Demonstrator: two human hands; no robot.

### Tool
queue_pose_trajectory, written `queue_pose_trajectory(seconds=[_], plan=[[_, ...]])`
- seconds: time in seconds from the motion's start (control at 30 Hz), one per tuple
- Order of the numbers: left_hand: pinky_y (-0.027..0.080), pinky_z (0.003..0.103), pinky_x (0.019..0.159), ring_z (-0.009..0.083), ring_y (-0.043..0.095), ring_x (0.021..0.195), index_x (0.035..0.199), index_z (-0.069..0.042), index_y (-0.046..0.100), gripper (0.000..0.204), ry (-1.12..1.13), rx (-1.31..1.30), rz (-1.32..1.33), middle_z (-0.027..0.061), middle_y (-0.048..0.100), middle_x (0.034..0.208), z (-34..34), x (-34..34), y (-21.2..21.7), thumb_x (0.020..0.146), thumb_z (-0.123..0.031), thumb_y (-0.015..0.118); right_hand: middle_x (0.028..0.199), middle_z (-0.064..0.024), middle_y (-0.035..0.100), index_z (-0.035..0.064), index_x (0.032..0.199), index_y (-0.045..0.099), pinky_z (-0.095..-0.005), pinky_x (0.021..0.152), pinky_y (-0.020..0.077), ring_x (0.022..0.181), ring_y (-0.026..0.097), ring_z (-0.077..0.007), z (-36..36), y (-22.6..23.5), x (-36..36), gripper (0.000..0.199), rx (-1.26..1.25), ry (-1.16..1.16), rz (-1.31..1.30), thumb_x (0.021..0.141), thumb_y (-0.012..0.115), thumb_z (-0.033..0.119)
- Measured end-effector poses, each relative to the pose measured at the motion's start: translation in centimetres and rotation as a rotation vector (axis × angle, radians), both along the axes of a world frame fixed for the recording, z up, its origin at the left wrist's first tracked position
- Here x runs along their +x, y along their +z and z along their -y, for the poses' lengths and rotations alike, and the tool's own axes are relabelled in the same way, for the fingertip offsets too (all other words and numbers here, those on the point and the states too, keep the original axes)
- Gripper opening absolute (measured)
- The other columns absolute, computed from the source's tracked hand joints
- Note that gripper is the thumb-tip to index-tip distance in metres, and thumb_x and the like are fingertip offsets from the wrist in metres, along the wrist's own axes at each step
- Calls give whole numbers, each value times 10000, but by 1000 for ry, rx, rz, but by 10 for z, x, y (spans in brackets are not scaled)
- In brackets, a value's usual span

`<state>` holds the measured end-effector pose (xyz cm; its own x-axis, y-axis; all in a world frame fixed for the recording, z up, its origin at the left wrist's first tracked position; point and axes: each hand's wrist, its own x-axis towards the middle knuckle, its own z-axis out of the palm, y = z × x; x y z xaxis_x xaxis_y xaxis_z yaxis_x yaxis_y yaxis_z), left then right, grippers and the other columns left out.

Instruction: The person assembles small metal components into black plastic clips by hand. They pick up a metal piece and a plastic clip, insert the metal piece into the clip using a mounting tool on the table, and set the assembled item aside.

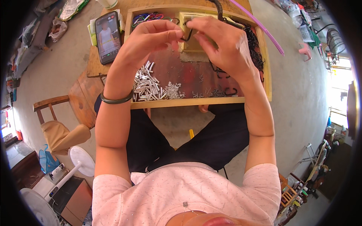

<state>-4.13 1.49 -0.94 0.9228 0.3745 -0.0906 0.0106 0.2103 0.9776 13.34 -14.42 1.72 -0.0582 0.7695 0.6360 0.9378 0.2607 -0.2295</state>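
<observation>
A small black curved piece (189,35), like a hook or carabiner body, is between my two hands above the tray. My left hand (156,35) pinches its lower end between thumb and fingers. My right hand (224,39) is curled at its upper end, fingertips against it and the thumb a little apart. Fingers partly hide the piece. Below my left wrist lies a heap of short silver metal tubes (145,84), beside a smaller pile of tiny silver parts (173,91). Small dark pins (217,92) and a black hook-shaped piece (230,92) lie near the front edge.
A shallow wooden tray (200,101) holds everything, with a yellowish box (193,46) inside it. Colourful carabiners (151,17) sit at its back left, black curved pieces (256,47) along its right. A phone (108,37) stands left; a purple coiled tube (264,32) crosses the back right corner.
</observation>
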Motion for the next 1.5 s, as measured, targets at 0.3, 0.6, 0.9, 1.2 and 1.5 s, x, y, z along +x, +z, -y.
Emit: queue_pose_trajectory(seconds=[0.3,0.6,0.9,1.2,1.5], plan=[[311,181,605,-11,456,680,998,-84,758,154,263,69,24,-94,583,767,32,23,0,937,-224,779,1223,-110,641,79,1265,638,-395,912,536,1076,648,-318,-3,-12,11,537,16,-128,-9,774,830,179],[477,234,652,73,610,738,987,-22,723,150,462,194,18,-9,668,805,11,43,-12,930,-159,742,1477,-247,460,23,1220,667,-522,1085,426,1332,483,-424,-5,-3,15,485,-31,-261,46,777,817,152],[390,200,618,20,549,732,957,-80,665,295,388,341,-42,-48,636,834,9,58,-38,868,-285,858,1547,-257,377,58,1235,670,-544,1144,375,1416,404,-457,-19,-23,18,480,4,-279,-17,798,823,183],[400,198,625,25,554,734,934,-78,670,275,397,360,-31,-48,637,825,9,57,-38,878,-283,844,1548,-255,373,58,1232,661,-541,1156,369,1422,403,-454,-19,-26,19,495,0,-289,5,776,825,162],[373,194,597,17,544,692,912,-82,691,282,351,374,-36,-46,630,775,6,57,-35,871,-313,846,1532,-258,383,74,1233,656,-543,1156,370,1426,399,-457,-17,-27,21,497,-4,-288,-11,770,821,145]])
